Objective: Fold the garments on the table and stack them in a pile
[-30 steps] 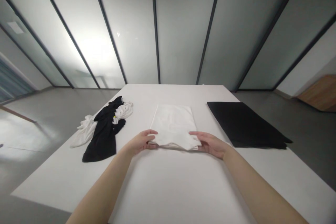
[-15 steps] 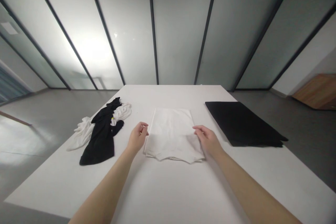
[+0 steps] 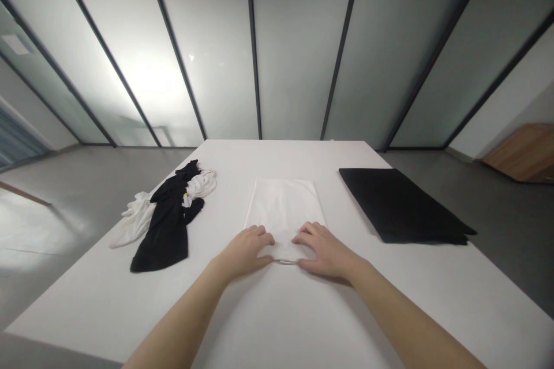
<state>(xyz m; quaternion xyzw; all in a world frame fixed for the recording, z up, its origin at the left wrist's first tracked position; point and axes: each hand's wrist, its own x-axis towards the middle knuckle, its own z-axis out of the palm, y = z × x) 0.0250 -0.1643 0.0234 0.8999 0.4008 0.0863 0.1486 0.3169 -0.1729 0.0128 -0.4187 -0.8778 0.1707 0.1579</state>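
Observation:
A folded white garment (image 3: 283,202) lies flat in the middle of the table, its long sides running away from me. Over its near left corner rests my left hand (image 3: 249,248), fingers bent on the cloth and thumb apart from them along the near edge. My right hand (image 3: 322,251) mirrors it at the near right corner, fingertips on top and thumb by the edge. Both hands look open, touching the cloth. The near corners are hidden beneath the hands; a short stretch of layered edge shows between the thumbs.
Left on the white table (image 3: 277,323) is a loose heap with a black garment (image 3: 167,230) and crumpled white cloth (image 3: 201,184). To the right lies a flat black folded cloth (image 3: 393,204), one corner near the table's right edge. Frosted glass panels (image 3: 298,46) stand beyond.
Both hands have moved toward me and inward, from beside the white garment's long sides onto its near edge. The loose heap and the black folded cloth have stayed put.

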